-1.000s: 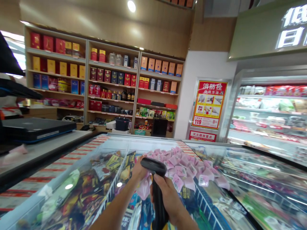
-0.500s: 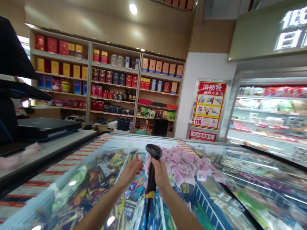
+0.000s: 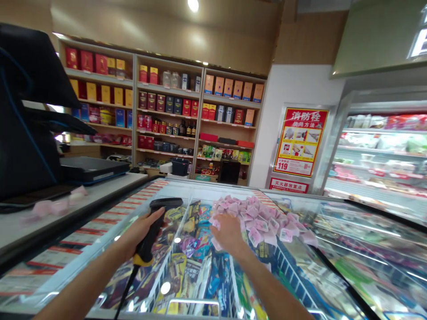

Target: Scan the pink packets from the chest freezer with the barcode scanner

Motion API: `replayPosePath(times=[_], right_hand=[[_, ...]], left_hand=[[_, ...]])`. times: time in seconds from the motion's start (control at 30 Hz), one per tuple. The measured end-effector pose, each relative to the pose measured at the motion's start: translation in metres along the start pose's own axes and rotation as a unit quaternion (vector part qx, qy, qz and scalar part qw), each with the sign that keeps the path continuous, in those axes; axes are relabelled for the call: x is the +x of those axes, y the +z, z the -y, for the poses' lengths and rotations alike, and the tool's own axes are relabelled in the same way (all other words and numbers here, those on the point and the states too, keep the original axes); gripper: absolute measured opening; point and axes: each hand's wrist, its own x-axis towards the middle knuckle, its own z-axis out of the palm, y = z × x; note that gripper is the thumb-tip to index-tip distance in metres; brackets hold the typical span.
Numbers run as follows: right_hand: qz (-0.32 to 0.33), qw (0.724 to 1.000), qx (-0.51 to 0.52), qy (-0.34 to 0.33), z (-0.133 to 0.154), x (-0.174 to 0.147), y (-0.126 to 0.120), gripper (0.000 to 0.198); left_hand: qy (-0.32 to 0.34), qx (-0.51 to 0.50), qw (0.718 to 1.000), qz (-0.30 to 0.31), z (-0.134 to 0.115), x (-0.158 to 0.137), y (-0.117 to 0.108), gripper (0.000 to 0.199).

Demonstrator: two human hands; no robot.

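Note:
My left hand [image 3: 146,229] is wrapped round the handle of a black and yellow barcode scanner [image 3: 150,240]. Its head points up and its cord hangs down toward me. My right hand [image 3: 229,231] is at the left edge of a heap of small pink packets with printed labels [image 3: 258,218], its bent fingers closed on one at the heap's edge; the fingertips are partly hidden. The heap lies on the glass top of a chest freezer [image 3: 173,189], above bagged frozen goods [image 3: 190,271] seen through the glass.
On the left a counter [image 3: 20,231] carries a dark screen [image 3: 26,111], a flat black device [image 3: 95,168] and several pink packets [image 3: 53,208]. Behind stand shelves of boxes [image 3: 167,104]. A red fire-hydrant poster [image 3: 300,141] and a lit refrigerated case [image 3: 387,155] are to the right.
The scanner has passed from my right hand to my left and moved left. My right hand has moved right onto the pink heap. The view has shifted slightly left.

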Motion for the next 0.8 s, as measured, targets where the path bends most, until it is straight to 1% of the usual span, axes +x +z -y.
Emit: replayPosePath(times=[0.03, 0.1, 0.17, 0.23, 0.33, 0.47, 0.57, 0.63, 0.73, 0.8], right_hand=[[0.027, 0.999, -0.043, 0.005, -0.012, -0.004, 0.000, 0.020], [0.041, 0.994, -0.098, -0.005, -0.027, -0.011, 0.004, 0.020], [0.035, 0.991, -0.126, -0.029, -0.032, -0.017, 0.010, 0.023], [0.033, 0.988, -0.137, -0.056, -0.030, -0.021, 0.016, 0.026], [0.037, 0.988, -0.133, -0.073, -0.029, -0.024, 0.020, 0.029], [0.033, 0.991, -0.112, -0.060, -0.037, -0.032, 0.025, 0.035], [0.025, 0.992, -0.106, -0.059, -0.045, -0.040, 0.032, 0.039], [0.004, 0.992, -0.108, -0.061, -0.048, -0.043, 0.038, 0.040], [-0.034, 0.991, -0.107, -0.069, -0.052, -0.045, 0.047, 0.039], [-0.058, 0.990, -0.105, -0.077, -0.054, -0.044, 0.051, 0.037]], left_hand=[[0.000, 0.000, 1.000, -0.005, 0.002, -0.002, -0.009, 0.034], [-0.001, -0.009, 1.000, -0.021, 0.005, -0.006, -0.019, 0.033], [-0.011, -0.021, 0.999, -0.037, 0.007, -0.008, -0.023, 0.033], [-0.019, -0.027, 0.999, -0.040, 0.008, -0.007, -0.022, 0.033], [-0.022, -0.042, 0.999, -0.018, 0.008, 0.000, -0.022, 0.034], [-0.031, -0.078, 0.996, 0.025, 0.004, 0.015, -0.026, 0.031], [-0.052, -0.093, 0.993, 0.054, -0.001, 0.024, -0.029, 0.033], [-0.075, -0.100, 0.990, 0.064, -0.004, 0.029, -0.030, 0.037], [-0.116, -0.104, 0.987, 0.036, -0.007, 0.035, -0.033, 0.045], [-0.122, -0.073, 0.990, -0.021, -0.009, 0.038, -0.036, 0.050]])
